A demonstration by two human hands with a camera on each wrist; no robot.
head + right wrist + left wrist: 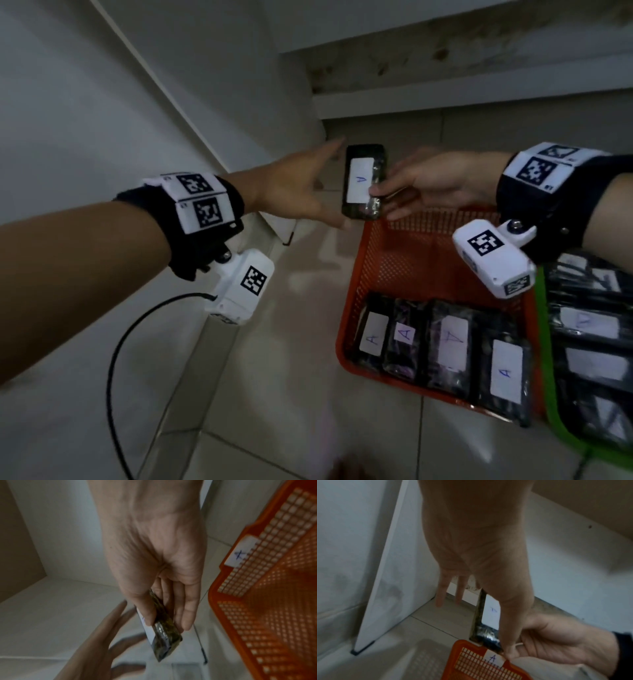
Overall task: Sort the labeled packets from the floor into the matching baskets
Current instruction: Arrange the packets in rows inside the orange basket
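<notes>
A black packet (363,181) with a white label is held upright above the floor, just beyond the orange basket (411,260). My right hand (394,195) pinches its lower right edge between thumb and fingers; the right wrist view shows this packet (164,635) edge-on in that grip. My left hand (318,192) is beside the packet's left side with fingers straight, and its thumb reaches under the packet's lower edge. The orange basket (479,666) carries a tag marked A (493,658). Several packets (445,342) labeled A lie in its near end.
A green basket (549,377) full of black packets stands right of the orange one. A white panel (385,574) leans against the left wall. A black cable (116,359) loops over the tiled floor at lower left. A low ledge runs along the back.
</notes>
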